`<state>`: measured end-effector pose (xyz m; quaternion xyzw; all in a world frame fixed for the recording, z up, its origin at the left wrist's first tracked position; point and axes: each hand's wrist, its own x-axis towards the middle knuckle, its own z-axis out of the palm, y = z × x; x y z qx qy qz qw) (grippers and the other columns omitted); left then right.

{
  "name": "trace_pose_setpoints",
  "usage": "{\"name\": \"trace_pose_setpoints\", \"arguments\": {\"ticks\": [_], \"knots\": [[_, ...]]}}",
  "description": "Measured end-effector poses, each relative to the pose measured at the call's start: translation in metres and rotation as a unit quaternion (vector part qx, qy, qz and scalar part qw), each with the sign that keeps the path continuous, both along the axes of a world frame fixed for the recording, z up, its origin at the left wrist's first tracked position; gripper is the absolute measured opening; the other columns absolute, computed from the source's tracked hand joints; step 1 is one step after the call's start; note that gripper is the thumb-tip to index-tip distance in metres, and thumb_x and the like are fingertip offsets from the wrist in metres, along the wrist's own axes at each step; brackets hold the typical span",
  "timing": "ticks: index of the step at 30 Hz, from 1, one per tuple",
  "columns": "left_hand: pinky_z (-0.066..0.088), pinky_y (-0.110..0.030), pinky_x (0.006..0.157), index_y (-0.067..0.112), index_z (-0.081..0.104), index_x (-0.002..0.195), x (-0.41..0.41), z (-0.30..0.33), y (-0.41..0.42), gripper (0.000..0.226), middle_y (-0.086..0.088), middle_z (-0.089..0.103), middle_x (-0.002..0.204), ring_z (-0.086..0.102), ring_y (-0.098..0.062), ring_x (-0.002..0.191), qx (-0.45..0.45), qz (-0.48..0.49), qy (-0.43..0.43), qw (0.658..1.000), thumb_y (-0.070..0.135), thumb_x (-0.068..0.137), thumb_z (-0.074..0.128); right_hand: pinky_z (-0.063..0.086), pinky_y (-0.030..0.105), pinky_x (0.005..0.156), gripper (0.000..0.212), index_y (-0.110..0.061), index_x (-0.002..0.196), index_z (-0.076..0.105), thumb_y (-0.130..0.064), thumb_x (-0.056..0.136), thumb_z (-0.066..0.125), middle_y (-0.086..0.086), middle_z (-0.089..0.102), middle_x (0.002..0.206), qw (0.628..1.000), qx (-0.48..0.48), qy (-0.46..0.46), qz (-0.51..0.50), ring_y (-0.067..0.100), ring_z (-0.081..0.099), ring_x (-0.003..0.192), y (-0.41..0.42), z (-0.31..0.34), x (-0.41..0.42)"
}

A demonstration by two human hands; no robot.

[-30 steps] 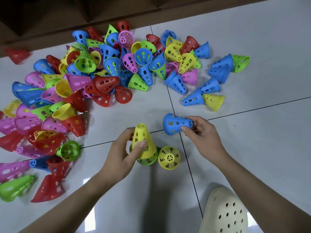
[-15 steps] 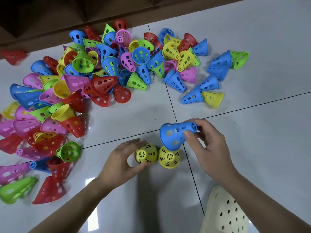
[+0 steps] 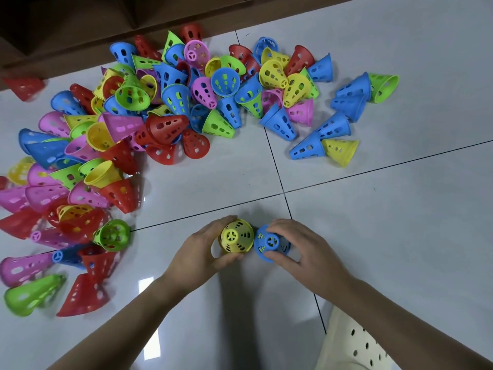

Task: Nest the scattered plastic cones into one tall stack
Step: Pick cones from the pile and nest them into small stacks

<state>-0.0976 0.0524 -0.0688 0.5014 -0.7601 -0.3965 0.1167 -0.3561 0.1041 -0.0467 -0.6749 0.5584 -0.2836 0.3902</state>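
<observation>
Plastic, bright and perforated: a big loose heap of red, pink, blue, green & yellow plastic cones (image 3: 138,124) covers the pale tiled floor (image 3: 386,222) at far left and along the top, most lying on their sides, tips pointing every which way. One green perforated cone (image 3: 113,235) lies apart at the heap's near edge.

Moving right, centre-bottom: the person's left hand (image 3: 198,251) has fingers curled round an upright yellow perforated cone (image 3: 236,236), thumb below, fingers above. Its narrow tip points up at the viewer, so the long axis is vertical. A hint of green rim under it may mean it already sits on another cone; can't tell for sure.

Just beside it, nearly touching, the right hand (image 3: 306,249) grips an upright blue perforated cone (image 3: 270,243), fingers wrapped over top and side. Whether it caps another cone is hidden.

Judging from this, 2 small stacks stand side by side, each in the hand nearest it. The next move likely turns on lifting one straight up along its axis and dropping it over the other's tip.

Far right, bottom: a cream perforated clog (image 3: 354,343).
</observation>
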Motion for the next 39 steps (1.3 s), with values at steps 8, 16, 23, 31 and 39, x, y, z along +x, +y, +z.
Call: {"name": "trace_pose_setpoints", "arguments": {"ticks": [8,16,23,31,39], "knots": [[0.048,-0.025,0.102,0.050,0.027,0.151,0.000,0.010,-0.021,0.094,0.026,0.052,0.139,0.054,0.004,0.117,0.081,-0.079,-0.081,0.990,0.051,0.075,0.083,0.048,0.026,0.096,0.042,-0.029,0.123,0.059,-0.051,0.087,0.064,-0.019,0.056,0.127,0.999,0.022,0.020,0.015,0.001,0.054,0.118,-0.001,-0.006,-0.009],[0.050,-0.036,0.096,0.036,0.038,0.150,-0.024,0.052,-0.132,0.068,-0.001,0.056,0.137,0.060,-0.015,0.109,0.008,-0.125,-0.222,0.967,0.016,0.092,0.068,0.036,0.023,0.108,0.059,-0.023,0.141,0.047,-0.055,0.091,0.052,-0.020,0.046,0.136,0.992,0.028,0.019,-0.123,-0.003,0.045,0.124,-0.025,-0.009,-0.065],[0.042,-0.038,0.109,0.022,0.033,0.153,-0.150,0.024,-0.163,0.071,-0.006,0.040,0.148,0.050,-0.024,0.131,0.018,-0.123,-0.120,0.985,0.024,0.092,0.070,0.037,0.033,0.110,0.061,-0.005,0.136,0.048,-0.039,0.087,0.066,0.012,0.050,0.137,0.954,-0.010,0.138,-0.266,0.031,0.049,0.127,-0.086,-0.049,-0.139],[0.022,-0.048,0.123,0.035,0.004,0.161,-0.236,-0.016,-0.178,0.094,-0.007,0.010,0.167,0.013,-0.035,0.153,-0.019,-0.149,-0.179,0.972,0.028,0.092,0.068,0.024,0.039,0.122,0.089,-0.017,0.155,0.029,-0.044,0.083,0.074,0.006,0.029,0.161,0.958,0.071,0.229,-0.158,0.024,0.026,0.148,-0.143,-0.041,-0.171],[0.045,-0.042,0.100,0.028,0.027,0.154,-0.225,-0.026,-0.161,0.079,-0.008,0.059,0.126,0.057,-0.030,0.116,-0.072,-0.131,-0.217,0.965,0.038,0.089,0.069,0.045,0.042,0.098,0.058,-0.016,0.134,0.054,-0.046,0.087,0.069,0.008,0.058,0.123,0.951,0.086,0.248,-0.163,0.029,0.054,0.117,-0.148,-0.042,-0.162]]}}
